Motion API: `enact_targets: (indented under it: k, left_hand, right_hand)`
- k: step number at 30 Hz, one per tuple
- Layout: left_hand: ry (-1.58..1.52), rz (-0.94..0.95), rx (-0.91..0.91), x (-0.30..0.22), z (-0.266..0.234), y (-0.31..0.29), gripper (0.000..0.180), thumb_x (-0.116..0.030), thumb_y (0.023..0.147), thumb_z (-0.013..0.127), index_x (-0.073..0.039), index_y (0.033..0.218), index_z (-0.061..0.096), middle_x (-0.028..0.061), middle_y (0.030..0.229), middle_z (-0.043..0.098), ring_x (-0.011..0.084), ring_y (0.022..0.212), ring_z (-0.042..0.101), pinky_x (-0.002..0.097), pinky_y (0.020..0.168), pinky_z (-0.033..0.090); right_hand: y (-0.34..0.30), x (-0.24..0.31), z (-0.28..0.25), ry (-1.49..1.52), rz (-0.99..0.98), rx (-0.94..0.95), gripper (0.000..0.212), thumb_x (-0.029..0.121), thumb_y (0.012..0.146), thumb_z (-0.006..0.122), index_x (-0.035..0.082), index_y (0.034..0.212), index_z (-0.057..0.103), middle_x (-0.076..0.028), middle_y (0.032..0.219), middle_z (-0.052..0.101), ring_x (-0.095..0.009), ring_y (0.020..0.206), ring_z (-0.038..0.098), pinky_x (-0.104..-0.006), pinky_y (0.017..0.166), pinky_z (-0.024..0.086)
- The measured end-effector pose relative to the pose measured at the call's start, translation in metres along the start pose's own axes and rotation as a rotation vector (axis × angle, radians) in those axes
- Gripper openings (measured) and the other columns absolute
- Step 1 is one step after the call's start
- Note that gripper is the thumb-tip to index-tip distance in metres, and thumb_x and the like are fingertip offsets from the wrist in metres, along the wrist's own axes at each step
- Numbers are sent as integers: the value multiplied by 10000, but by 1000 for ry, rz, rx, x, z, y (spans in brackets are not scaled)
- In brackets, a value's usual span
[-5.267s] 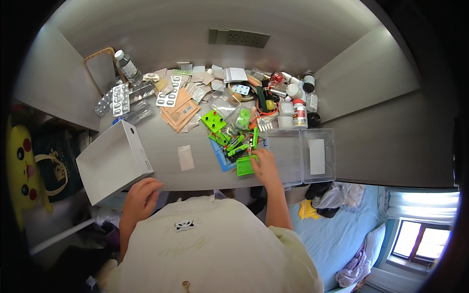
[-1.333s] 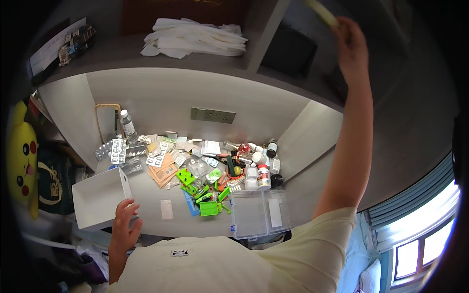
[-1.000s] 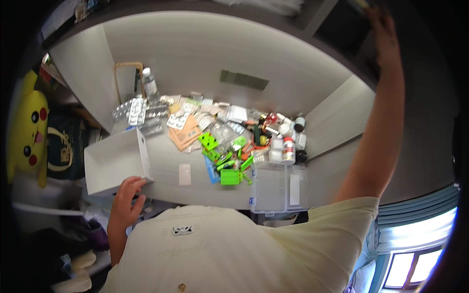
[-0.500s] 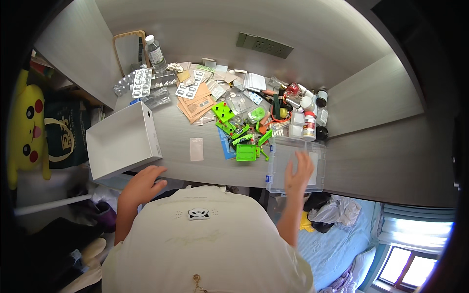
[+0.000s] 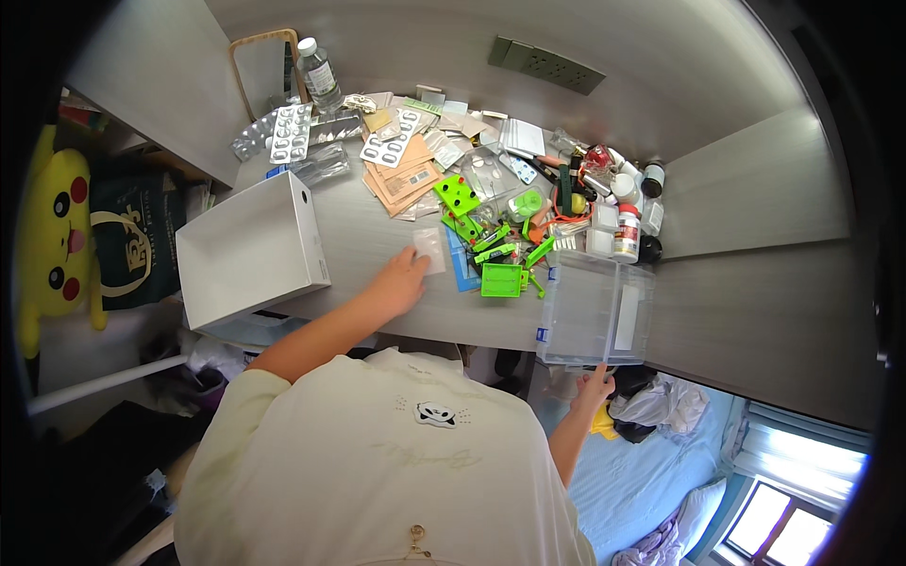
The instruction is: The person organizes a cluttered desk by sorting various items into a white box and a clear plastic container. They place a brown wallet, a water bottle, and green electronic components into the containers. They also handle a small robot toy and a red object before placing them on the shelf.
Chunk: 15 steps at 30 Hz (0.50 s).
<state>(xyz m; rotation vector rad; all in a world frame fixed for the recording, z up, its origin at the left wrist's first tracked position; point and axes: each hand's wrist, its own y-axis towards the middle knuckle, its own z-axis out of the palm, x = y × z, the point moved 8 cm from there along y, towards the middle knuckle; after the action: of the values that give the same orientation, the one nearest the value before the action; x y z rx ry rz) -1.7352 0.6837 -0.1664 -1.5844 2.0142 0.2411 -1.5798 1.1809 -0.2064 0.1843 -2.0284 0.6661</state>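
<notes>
My left hand [image 5: 400,280] reaches over the desk, its fingertips closed at the left edge of a small, flat, pale clear packet [image 5: 430,251]. Right of this packet lie a blue sheet [image 5: 463,267] and bright green plastic pieces, among them a shallow green tray [image 5: 501,280]. A clear plastic box [image 5: 578,316] with blue latches stands at the desk's front right. Its near rim is in my right hand [image 5: 593,388], whose fingers are bent and partly hidden. The box holds a white strip [image 5: 627,318].
An open white box [image 5: 250,250] sits at left. Behind are blister packs [image 5: 291,133], a clear bottle [image 5: 319,75], a framed mirror [image 5: 262,71] and brown paper packets [image 5: 401,184]. Small bottles [image 5: 627,233] crowd the right. A yellow plush toy [image 5: 62,236] hangs at far left.
My left hand has moved from beside the white box to the small packet, which has shifted right and away from me. My right hand has drawn back to the clear box's near rim.
</notes>
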Motion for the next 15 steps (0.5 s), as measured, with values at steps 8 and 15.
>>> enact_targets:
  k: [8, 15]
  left_hand:
    - [-80, 193, -110, 8, -6, 3, 553, -173, 845, 654, -72, 1362, 484, 187, 1481, 389, 399, 1323, 403, 473, 1095, 360]
    - [105, 394, 19, -13, 7, -17, 528, -214, 869, 640, -102, 1366, 500, 165, 1498, 374, 382, 1331, 394, 487, 1092, 343]
  right_hand:
    - [15, -6, 33, 202, 92, 275, 584, 310, 932, 613, 98, 1402, 339, -129, 1190, 544, -246, 752, 617, -334, 526, 519]
    - [-17, 14, 2, 315, 35, 55, 389, 181, 906, 482, 72, 1275, 424, -156, 1154, 587, -278, 798, 622, -388, 526, 554]
